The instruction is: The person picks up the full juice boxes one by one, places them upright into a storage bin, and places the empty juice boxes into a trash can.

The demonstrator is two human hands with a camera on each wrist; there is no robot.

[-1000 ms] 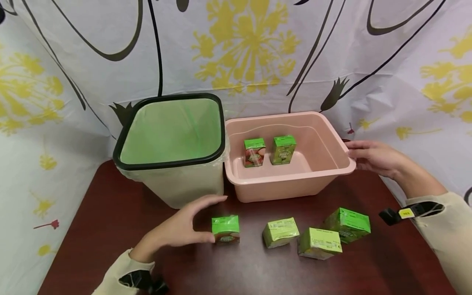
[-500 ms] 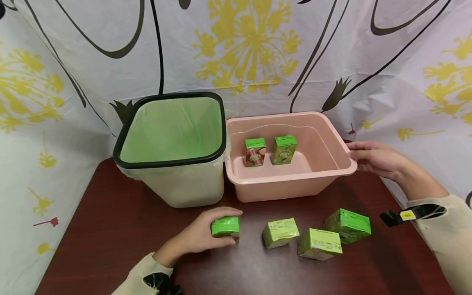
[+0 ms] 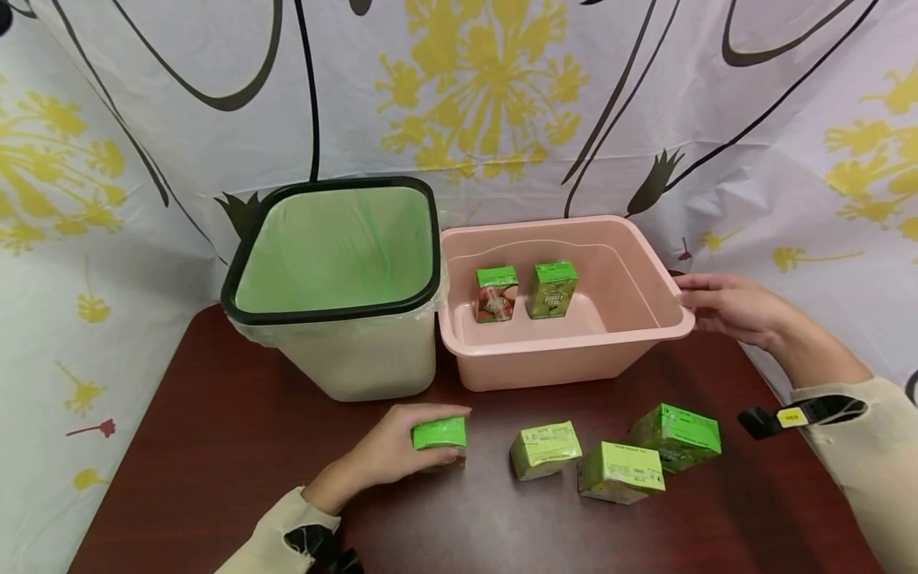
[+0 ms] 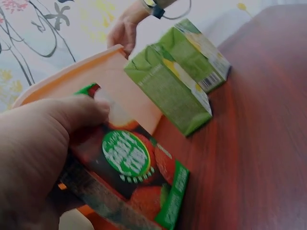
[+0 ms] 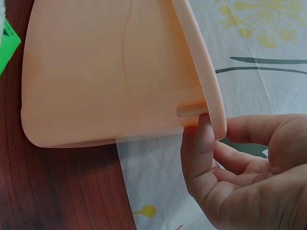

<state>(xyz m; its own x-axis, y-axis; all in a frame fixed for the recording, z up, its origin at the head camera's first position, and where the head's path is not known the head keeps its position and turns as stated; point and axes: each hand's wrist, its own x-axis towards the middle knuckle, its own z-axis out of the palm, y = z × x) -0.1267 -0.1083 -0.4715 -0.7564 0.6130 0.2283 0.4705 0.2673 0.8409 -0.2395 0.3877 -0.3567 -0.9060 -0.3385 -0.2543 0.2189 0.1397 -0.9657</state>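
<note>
In the head view, my left hand (image 3: 383, 450) grips a small green-topped juice box (image 3: 439, 432) on the table. Its thumb lies across the box's dark front with red fruit on it in the left wrist view, where the carton (image 4: 139, 165) appears tilted. My right hand (image 3: 742, 312) holds the right end of a pink plastic tub (image 3: 559, 347). From the right wrist view, the thumb and fingers pinch the tub's rim (image 5: 213, 91) from both sides. Inside the tub stand two more juice boxes, one red-fronted (image 3: 496, 296) and one green (image 3: 552, 291).
Left of the tub stands a pale bin (image 3: 358, 363) with a black rim and green-tinted interior. Right of my left hand are two yellow-green cartons, one nearer (image 3: 545, 451) and one farther right (image 3: 621, 473), plus a bright green carton (image 3: 677, 437). A patterned cloth (image 3: 495, 96) hangs behind.
My left hand has moved right and its fingers have gone from spread beside the juice box to gripping it. The right hand and the tub have stayed put.
</note>
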